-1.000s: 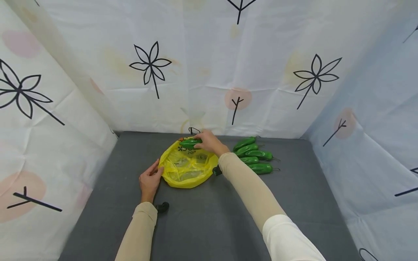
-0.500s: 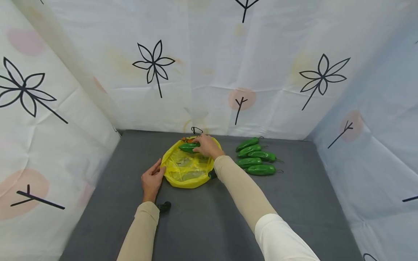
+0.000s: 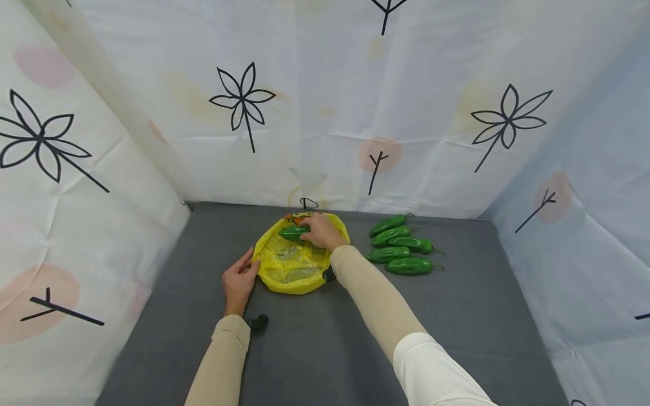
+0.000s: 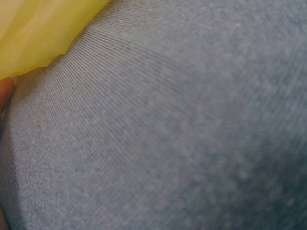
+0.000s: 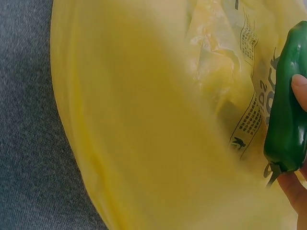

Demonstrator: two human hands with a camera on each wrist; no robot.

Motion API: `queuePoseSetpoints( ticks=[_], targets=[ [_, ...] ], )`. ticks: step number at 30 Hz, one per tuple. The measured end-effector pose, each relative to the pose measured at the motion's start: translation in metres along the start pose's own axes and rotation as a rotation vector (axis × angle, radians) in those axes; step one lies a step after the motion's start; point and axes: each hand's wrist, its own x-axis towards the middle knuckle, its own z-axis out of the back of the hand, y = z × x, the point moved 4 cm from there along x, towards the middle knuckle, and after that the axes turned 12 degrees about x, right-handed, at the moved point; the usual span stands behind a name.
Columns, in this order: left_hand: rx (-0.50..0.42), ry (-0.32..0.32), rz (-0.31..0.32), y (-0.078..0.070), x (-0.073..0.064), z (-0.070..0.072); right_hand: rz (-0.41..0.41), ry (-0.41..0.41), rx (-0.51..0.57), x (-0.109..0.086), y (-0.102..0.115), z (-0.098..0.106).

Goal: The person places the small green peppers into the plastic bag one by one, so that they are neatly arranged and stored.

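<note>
In the head view, a yellow plastic bag (image 3: pixel 293 287) lies spread on the table with its mouth facing up. My left hand (image 3: pixel 240 283) pinches the bag's left rim between thumb and fingers. My right hand (image 3: pixel 323 231) reaches over the bag's far right side and grips a green chili pepper (image 3: pixel 293 233) within the mouth. In the right wrist view, the thumb lies across this pepper (image 5: pixel 286 110) and its stem points down, with the printed bag wall behind it. Only a fingertip (image 4: pixel 5 91) of the left hand shows in its wrist view, beside the bag edge.
Several green chili peppers (image 3: pixel 408 266) lie in a loose group to the right of the bag, stems pointing right. Grey cloth covers the table (image 3: pixel 304 355). White printed curtain (image 3: pixel 325 113) closes off the back and both sides.
My right hand has moved the pepper slightly left and lower into the bag's mouth. The left hand stays at the rim. The head view has shifted a little.
</note>
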Motion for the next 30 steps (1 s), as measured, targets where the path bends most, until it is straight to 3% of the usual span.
queuePoseSetpoints(
  ticks=[19,30],
  targets=[
    [0.007,-0.003,0.002,0.004,0.001,0.000,-0.022,0.024,0.039,-0.001,0.002,0.004],
    [0.023,-0.008,-0.020,-0.001,0.000,0.001,0.061,-0.044,0.000,-0.007,0.012,0.017]
  ],
)
